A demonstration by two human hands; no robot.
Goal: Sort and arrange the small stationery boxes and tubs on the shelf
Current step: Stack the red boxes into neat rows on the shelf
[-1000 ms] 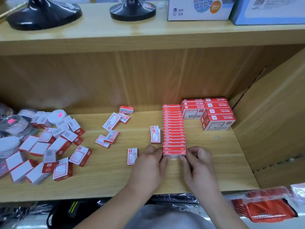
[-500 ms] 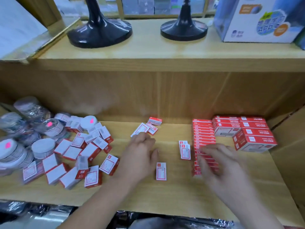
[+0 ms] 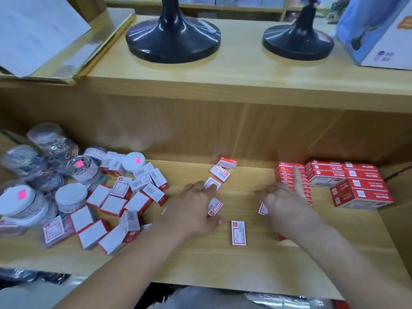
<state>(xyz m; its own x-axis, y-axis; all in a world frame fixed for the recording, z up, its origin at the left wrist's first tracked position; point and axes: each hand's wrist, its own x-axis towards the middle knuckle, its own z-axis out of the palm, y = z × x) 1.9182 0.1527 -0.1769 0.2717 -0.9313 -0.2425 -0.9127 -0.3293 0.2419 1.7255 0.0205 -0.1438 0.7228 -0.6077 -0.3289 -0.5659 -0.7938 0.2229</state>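
Both hands are leaving the neat row of red staple boxes (image 3: 287, 173), left hand (image 3: 196, 210) spreading loose, empty fingers over the scattered boxes (image 3: 215, 206) just left of that row, right hand (image 3: 283, 204) trailing open and empty, seemingly fetching more.

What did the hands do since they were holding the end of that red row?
Both let go of the row of red boxes. The left hand moved left, over the loose boxes mid-shelf; the right hand opened, fingers spread, over the row. The row, the stacked packs and the tubs stayed put.
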